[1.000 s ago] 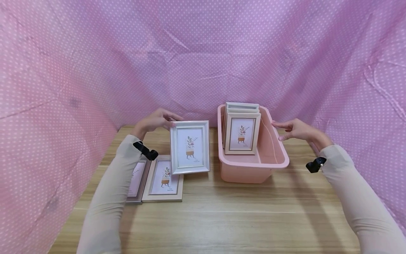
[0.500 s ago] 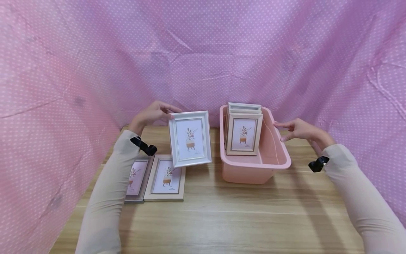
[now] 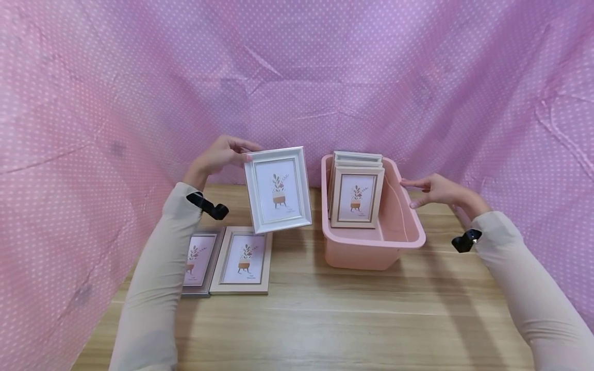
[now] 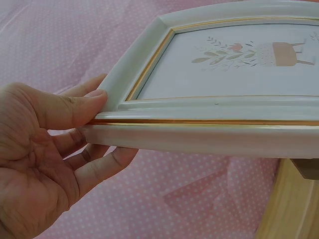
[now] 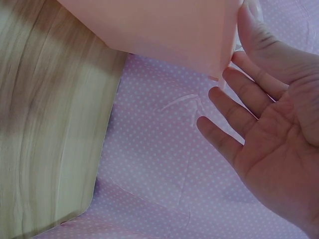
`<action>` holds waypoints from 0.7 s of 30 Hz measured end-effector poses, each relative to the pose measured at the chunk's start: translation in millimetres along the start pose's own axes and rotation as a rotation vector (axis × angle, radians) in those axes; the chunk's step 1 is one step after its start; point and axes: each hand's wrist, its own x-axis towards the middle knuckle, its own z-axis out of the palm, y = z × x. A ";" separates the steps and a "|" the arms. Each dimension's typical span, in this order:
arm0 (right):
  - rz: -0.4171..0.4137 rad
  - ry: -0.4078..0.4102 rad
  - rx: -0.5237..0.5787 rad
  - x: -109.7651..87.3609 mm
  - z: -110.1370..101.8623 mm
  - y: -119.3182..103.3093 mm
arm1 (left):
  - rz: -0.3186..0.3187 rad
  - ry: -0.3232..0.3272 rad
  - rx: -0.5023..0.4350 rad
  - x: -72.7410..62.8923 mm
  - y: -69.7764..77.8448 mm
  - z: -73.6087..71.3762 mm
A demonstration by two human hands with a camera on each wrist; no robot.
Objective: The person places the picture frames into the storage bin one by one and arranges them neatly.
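Observation:
My left hand [image 3: 224,156] pinches a white picture frame [image 3: 249,191] at its upper left corner. In the left wrist view the thumb [image 4: 75,110] lies on the front face, with the fingers behind and under the edge. The frame hangs above the table, slightly tilted, its plant print facing me. At the right, my right hand [image 3: 441,190] touches the right rim of a pink plastic bin [image 3: 362,255]. Its fingers are mostly straight in the right wrist view, the fingertips at the bin's wall [image 5: 169,30]. Several picture frames [image 3: 334,198] stand upright in the bin's left part, a cream one foremost.
On the wooden table [image 3: 325,324] a cream picture frame [image 3: 217,268] lies flat. A greyish-mauve picture frame [image 3: 211,268] lies beside it, partly covered by my left sleeve [image 3: 153,288]. Pink dotted cloth [image 3: 297,77] hangs behind and at both sides.
My left hand has lifted the white picture frame upward, uncovering more of the cream one beneath and tilting it a little. The right hand stays at the bin's rim.

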 end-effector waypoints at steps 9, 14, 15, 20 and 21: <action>-0.002 0.007 -0.082 6.8 -0.2 0.0 | 0.075 0.033 -0.051 12.3 15.0 -10.8; 0.014 0.012 -0.104 7.8 0.3 -3.3 | 0.107 0.055 -0.090 17.9 21.6 -16.2; 0.019 0.015 -0.100 7.7 0.7 -3.9 | 0.114 0.058 -0.098 19.4 22.5 -17.2; 0.011 0.022 -0.078 7.2 2.4 -4.9 | 0.142 0.080 -0.143 26.2 28.7 -18.3; 0.007 0.024 -0.082 7.0 2.6 -4.5 | 0.145 0.085 -0.146 27.5 30.3 -17.6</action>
